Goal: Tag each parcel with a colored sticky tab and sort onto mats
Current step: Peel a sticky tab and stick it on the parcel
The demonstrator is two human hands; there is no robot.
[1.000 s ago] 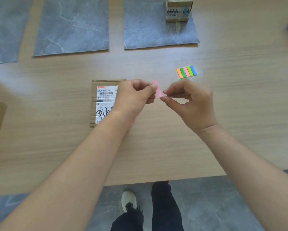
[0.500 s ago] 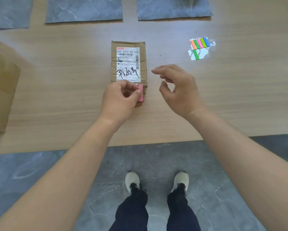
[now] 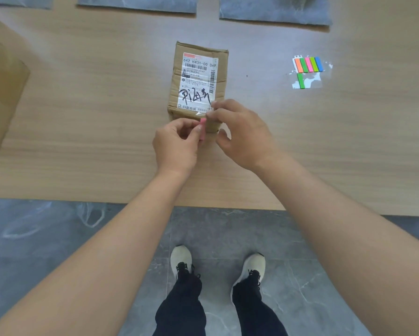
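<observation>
A small cardboard parcel [image 3: 198,81] with a white shipping label lies on the wooden table [image 3: 82,117]. My left hand [image 3: 177,144] pinches a pink sticky tab [image 3: 202,128] against the parcel's near end. My right hand [image 3: 242,134] rests its fingertips on the parcel's near right corner, thumb spread apart below. The pad of coloured sticky tabs [image 3: 309,65] lies to the right, with a loose green tab [image 3: 301,81] on its clear backing.
Grey mats [image 3: 274,10] [image 3: 138,4] lie along the table's far side. A larger cardboard box [image 3: 2,93] sits at the left edge. The table's near edge runs just below my wrists; grey floor tiles and my shoes show beneath.
My right hand has let go of the pink tab and moved onto the parcel's near corner. My left hand carried the tab down to the parcel's near end.
</observation>
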